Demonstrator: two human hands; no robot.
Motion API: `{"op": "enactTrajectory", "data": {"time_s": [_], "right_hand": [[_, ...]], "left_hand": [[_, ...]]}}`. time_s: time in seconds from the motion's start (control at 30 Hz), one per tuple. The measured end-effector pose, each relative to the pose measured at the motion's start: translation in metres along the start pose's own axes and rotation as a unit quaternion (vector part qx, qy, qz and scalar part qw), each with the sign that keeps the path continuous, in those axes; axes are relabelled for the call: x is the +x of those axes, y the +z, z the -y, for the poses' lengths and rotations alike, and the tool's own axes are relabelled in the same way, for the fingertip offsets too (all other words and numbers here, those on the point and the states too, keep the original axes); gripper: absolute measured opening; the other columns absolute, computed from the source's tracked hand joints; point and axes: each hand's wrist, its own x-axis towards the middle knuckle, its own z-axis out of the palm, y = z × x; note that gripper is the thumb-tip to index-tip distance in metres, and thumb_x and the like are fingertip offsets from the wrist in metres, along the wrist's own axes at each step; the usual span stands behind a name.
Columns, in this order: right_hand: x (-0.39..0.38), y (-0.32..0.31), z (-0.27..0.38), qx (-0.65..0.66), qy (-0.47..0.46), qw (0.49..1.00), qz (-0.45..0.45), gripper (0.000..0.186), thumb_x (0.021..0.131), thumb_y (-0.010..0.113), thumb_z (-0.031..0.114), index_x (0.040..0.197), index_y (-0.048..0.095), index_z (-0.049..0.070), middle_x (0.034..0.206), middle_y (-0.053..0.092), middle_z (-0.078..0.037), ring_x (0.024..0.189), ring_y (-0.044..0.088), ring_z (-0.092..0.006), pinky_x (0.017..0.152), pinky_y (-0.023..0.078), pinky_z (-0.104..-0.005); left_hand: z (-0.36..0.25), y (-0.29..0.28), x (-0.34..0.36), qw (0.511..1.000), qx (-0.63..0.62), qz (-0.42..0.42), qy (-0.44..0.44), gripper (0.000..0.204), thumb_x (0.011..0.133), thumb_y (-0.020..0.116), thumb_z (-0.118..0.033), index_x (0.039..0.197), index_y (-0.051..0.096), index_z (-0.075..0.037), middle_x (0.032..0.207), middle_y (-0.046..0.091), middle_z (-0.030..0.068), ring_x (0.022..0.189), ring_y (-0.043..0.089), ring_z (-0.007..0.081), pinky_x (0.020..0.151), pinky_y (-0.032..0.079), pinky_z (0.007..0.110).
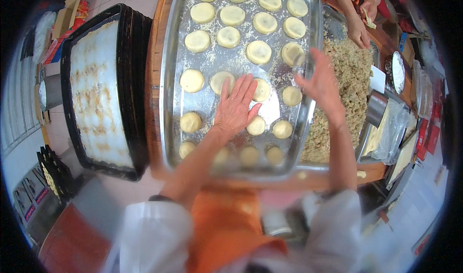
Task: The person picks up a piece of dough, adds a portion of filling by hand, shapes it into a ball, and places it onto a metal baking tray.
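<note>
On the tray (219,58), my left hand (236,106) spreads flat, dough round (216,83) at eleven o'clock; toward three, my right hand (320,82) gapes wide, blurred. Heavy, uneven pressing could split edges!

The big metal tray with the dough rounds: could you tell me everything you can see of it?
The tray is silvery, shiny and metal-looking, broadly rectangular, with a raised rim and rounded near corners; its far end leaves the picture. It sits on a wooden table. Pale specks dust its far part, and rows of pale dough rounds rest on it. The left hand spreads over its middle; the right hand, blurred, is by its right rim, contact unclear.
</note>
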Motion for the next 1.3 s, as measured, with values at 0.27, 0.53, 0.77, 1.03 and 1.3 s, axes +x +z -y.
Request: {"op": "enactTrajectory", "data": {"time_s": [0.27, 0.53, 0.77, 1.03, 1.3], "right_hand": [[-0.061, 0.033, 0.01, -0.104, -0.013, 0.991, 0.083, 0.058, 0.079, 0.067, 0.025, 0.126, 0.045, 0.001, 0.125, 0.048, -0.02, 0.113, 0.047, -0.0338, 0.095, 0.037, -0.0454], [-0.006, 0.092, 0.013, -0.083, 0.012, 0.977, -0.195, 0.055, 0.092, 0.05, 0.033, 0.139, 0.035, 0.01, 0.144, 0.034, -0.012, 0.133, 0.03, -0.0282, 0.109, 0.019, -0.0516], [-0.008, 0.108, 0.003, -0.152, -0.003, 0.981, -0.122, 0.06, 0.095, 0.04, 0.045, 0.146, 0.022, 0.02, 0.151, 0.023, -0.006, 0.139, 0.021, -0.0251, 0.109, 0.011, -0.0571], [0.0, 0.105, 0.001, -0.111, -0.01, 0.982, -0.152, 0.061, 0.094, 0.043, 0.044, 0.144, 0.027, 0.014, 0.147, 0.031, -0.007, 0.137, 0.025, -0.0237, 0.111, 0.012, -0.0532], [-0.001, 0.106, 0.0, -0.073, -0.019, 0.981, -0.181, 0.055, 0.093, 0.047, 0.038, 0.14, 0.034, 0.011, 0.142, 0.038, -0.008, 0.133, 0.032, -0.0253, 0.109, 0.021, -0.0508]], "left_hand": [[-0.003, 0.001, 0.002, 1.0, -0.002, -0.001, 0.005, 0.061, 0.088, 0.05, -0.036, 0.137, 0.035, -0.003, 0.146, 0.031, 0.0098, 0.136, 0.026, 0.0246, 0.114, 0.008, 0.05], [-0.004, -0.003, 0.0, 0.999, -0.042, 0.001, 0.002, 0.059, 0.09, 0.047, -0.033, 0.138, 0.034, -0.002, 0.146, 0.03, 0.0135, 0.137, 0.024, 0.0283, 0.114, 0.01, 0.046], [0.032, -0.049, -0.018, 0.925, -0.279, -0.201, -0.162, 0.039, 0.093, 0.043, -0.01, 0.13, 0.041, 0.002, 0.135, 0.04, 0.0205, 0.126, 0.039, 0.031, 0.107, 0.027, 0.043], [-0.008, -0.045, -0.058, 0.994, -0.02, 0.093, -0.048, 0.069, 0.069, 0.076, -0.02, 0.128, 0.044, -0.001, 0.123, 0.047, 0.0148, 0.116, 0.043, 0.0331, 0.097, 0.037, 0.045], [0.007, -0.079, -0.066, 0.992, -0.059, 0.062, -0.091, 0.07, 0.065, 0.079, -0.019, 0.124, 0.047, -0.001, 0.12, 0.047, 0.0177, 0.113, 0.043, 0.0371, 0.093, 0.037, 0.046]]}}
